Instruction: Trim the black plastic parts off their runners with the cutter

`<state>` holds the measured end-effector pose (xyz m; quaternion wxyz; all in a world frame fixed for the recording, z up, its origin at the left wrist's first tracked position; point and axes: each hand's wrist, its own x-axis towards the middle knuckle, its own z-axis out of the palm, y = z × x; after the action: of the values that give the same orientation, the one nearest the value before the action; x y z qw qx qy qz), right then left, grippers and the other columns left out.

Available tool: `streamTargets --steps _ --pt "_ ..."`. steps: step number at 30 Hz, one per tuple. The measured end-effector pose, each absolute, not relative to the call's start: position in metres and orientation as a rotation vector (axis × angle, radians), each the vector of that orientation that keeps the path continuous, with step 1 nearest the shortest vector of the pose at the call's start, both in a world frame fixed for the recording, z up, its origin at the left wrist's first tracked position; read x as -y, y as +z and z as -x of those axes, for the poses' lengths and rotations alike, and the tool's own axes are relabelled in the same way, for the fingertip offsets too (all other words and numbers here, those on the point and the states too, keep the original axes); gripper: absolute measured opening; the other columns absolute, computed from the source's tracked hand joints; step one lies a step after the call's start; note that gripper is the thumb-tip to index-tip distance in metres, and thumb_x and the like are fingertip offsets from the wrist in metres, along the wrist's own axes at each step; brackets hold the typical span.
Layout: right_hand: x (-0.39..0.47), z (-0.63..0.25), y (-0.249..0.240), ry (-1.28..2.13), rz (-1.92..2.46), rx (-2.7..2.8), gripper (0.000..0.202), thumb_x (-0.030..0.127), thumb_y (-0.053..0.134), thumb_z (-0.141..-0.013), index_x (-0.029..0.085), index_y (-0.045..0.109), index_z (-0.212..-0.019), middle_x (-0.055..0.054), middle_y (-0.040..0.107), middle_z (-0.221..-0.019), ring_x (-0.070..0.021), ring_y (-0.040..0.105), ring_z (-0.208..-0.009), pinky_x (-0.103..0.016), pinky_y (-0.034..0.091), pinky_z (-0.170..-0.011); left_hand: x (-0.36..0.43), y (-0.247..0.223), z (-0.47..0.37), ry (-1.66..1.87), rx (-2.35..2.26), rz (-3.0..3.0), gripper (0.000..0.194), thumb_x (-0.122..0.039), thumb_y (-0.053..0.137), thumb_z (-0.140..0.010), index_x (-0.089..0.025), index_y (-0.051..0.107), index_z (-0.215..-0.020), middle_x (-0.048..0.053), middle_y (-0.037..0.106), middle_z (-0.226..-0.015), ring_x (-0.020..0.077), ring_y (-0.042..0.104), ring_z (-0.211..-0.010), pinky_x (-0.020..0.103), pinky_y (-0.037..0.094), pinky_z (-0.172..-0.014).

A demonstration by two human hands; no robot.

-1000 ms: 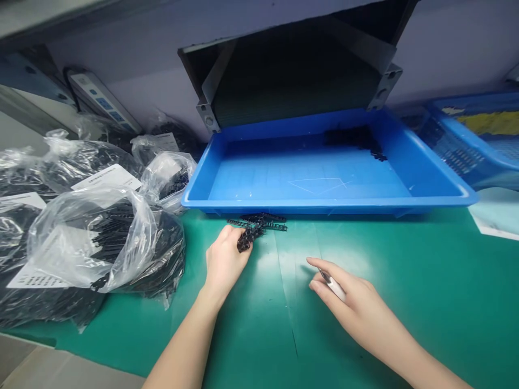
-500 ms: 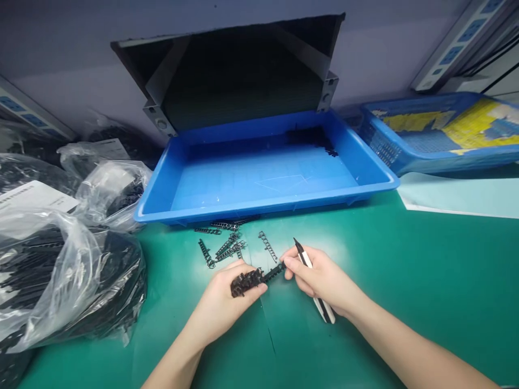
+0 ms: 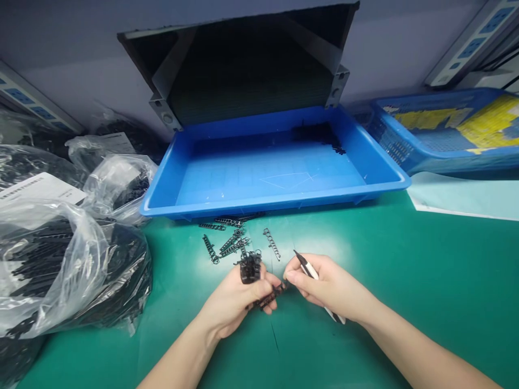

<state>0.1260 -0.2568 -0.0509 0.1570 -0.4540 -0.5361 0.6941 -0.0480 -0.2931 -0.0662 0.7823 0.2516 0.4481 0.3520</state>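
My left hand [image 3: 239, 297] is closed on a bunch of small black plastic strips [image 3: 250, 267], which stands up above its thumb. A separate black strip [image 3: 271, 297] lies across the fingers of that hand, and its right end meets the fingertips of my right hand [image 3: 314, 281]. A black-and-white pen-like tool [image 3: 310, 269] is also in my right hand, its dark tip pointing up and left. Several loose black strips [image 3: 233, 244] lie on the green table [image 3: 324, 356] beyond my left hand, and one more strip [image 3: 271, 244] lies apart to their right.
A large blue tray [image 3: 275, 204] stands behind the strips, with a dark pile [image 3: 318, 133] inside. Clear plastic bags [image 3: 77, 270] of black parts fill the left side. At the right are a blue basket [image 3: 430, 154] with yellow material and a pale sheet [image 3: 466, 197].
The bunch in my left hand has turned more upright. The separate strip has moved lower, across my left fingers, and my right hand has moved slightly down with it. The view has shifted a little.
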Motion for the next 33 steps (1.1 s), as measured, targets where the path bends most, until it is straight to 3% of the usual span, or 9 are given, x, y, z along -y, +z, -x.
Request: streamTargets --steps 3,6,9,12,14,19,33 --pt "0.259 -0.124 -0.055 1.916 1.316 1.609 0.015 0.028 0.045 -0.083 0.016 0.05 -0.076 0.005 0.044 -0.054 -0.0043 0.033 -0.041 -0.017 0.026 -0.039 0.296 -0.063 0.04 0.66 -0.967 -0.581 0.035 -0.032 0.074 -0.063 -0.011 0.049 -0.075 0.007 0.06 -0.074 0.0103 0.053 -0.05 0.021 0.038 -0.046" --pt "0.262 -0.125 -0.061 1.73 1.329 1.702 0.028 0.037 0.04 -0.086 0.016 0.052 -0.099 0.0 0.054 -0.068 -0.0086 0.046 -0.051 -0.021 0.037 -0.047 0.298 -0.062 0.037 0.723 -1.043 -0.598 0.027 -0.029 0.066 -0.071 -0.012 0.049 -0.084 0.005 0.061 -0.071 0.0084 0.051 -0.05 0.02 0.038 -0.047" --pt "0.266 -0.128 -0.064 1.54 1.309 1.881 0.046 0.046 0.025 -0.09 0.017 0.043 -0.122 -0.006 0.06 -0.094 -0.0166 0.056 -0.083 -0.031 0.045 -0.072 0.297 -0.062 0.04 0.829 -1.171 -0.636 0.026 -0.028 0.063 -0.073 -0.013 0.048 -0.089 0.002 0.06 -0.066 0.0078 0.047 -0.053 0.019 0.037 -0.05" --pt "0.271 -0.129 -0.061 1.385 1.277 2.134 0.046 0.04 0.021 -0.092 0.018 0.041 -0.128 -0.008 0.055 -0.116 -0.0207 0.05 -0.105 -0.038 0.04 -0.087 0.294 -0.061 0.043 0.858 -1.233 -0.697 0.025 -0.028 0.062 -0.074 -0.014 0.05 -0.091 0.0 0.057 -0.06 0.0082 0.045 -0.054 0.019 0.037 -0.053" --pt "0.273 -0.128 -0.06 1.264 1.24 2.269 0.043 0.033 0.022 -0.092 0.016 0.042 -0.127 -0.008 0.054 -0.117 -0.0218 0.051 -0.104 -0.039 0.042 -0.083 0.293 -0.061 0.044 0.856 -1.231 -0.741 0.021 -0.029 0.061 -0.075 -0.014 0.052 -0.087 -0.002 0.054 -0.056 0.0089 0.045 -0.054 0.02 0.037 -0.055" --pt "0.273 -0.126 -0.064 1.005 1.185 2.396 0.037 0.024 0.028 -0.091 0.013 0.047 -0.121 -0.007 0.063 -0.097 -0.0206 0.057 -0.085 -0.034 0.045 -0.064 0.295 -0.063 0.044 0.847 -1.23 -0.802 0.017 -0.028 0.058 -0.076 -0.015 0.055 -0.085 -0.003 0.051 -0.053 0.0103 0.046 -0.056 0.021 0.036 -0.057" --pt "0.275 -0.126 -0.068 0.843 1.165 2.434 0.033 0.021 0.032 -0.091 0.013 0.051 -0.117 -0.004 0.063 -0.083 -0.0166 0.057 -0.068 -0.027 0.042 -0.052 0.296 -0.069 0.038 0.806 -1.333 -0.838 0.014 -0.028 0.056 -0.076 -0.014 0.057 -0.077 -0.003 0.048 -0.052 0.0106 0.043 -0.053 0.021 0.033 -0.053"
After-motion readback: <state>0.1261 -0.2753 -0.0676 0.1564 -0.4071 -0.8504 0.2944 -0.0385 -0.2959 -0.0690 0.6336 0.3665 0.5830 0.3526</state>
